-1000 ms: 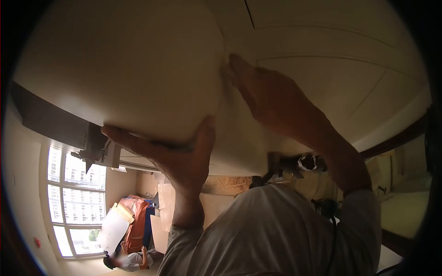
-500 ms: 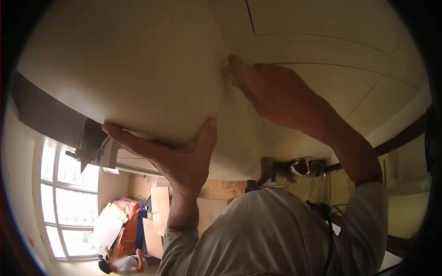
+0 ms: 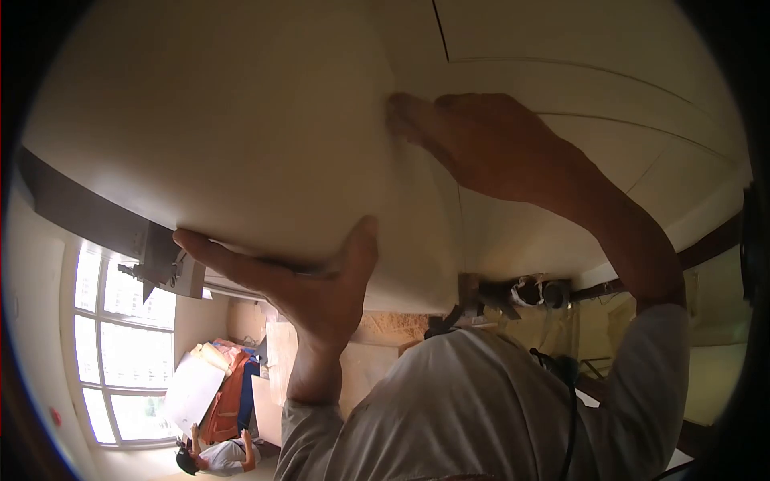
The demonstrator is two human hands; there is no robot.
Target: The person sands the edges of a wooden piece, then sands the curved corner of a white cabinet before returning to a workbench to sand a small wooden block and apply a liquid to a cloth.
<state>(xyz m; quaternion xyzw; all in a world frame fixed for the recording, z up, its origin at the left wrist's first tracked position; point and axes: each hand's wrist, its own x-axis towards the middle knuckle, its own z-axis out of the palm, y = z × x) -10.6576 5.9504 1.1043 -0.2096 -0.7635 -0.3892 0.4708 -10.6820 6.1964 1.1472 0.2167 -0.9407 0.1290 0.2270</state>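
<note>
A large pale smooth panel (image 3: 224, 136) fills the upper left of the head view. My left hand (image 3: 321, 293) lies against its lower part, thumb and fingers spread wide apart. My right hand (image 3: 489, 148) reaches in from the right to the seam where this panel meets a second pale surface with thin dark lines (image 3: 593, 88). Its fingers are drawn together and pressed at the seam, with the tips slightly blurred. Whatever the right fingers hold, if anything, is hidden.
A co-worker in a cap (image 3: 220, 458) is at the lower left beside a leaning sheet (image 3: 192, 393) and orange and blue items (image 3: 228, 401). A bright window (image 3: 124, 345) is behind. Dark hardware (image 3: 513, 293) sits below the panel at right.
The right hand has shifted slightly left along the seam, still pressed there. My left hand has slid a little down and left. The view has tilted slightly.
</note>
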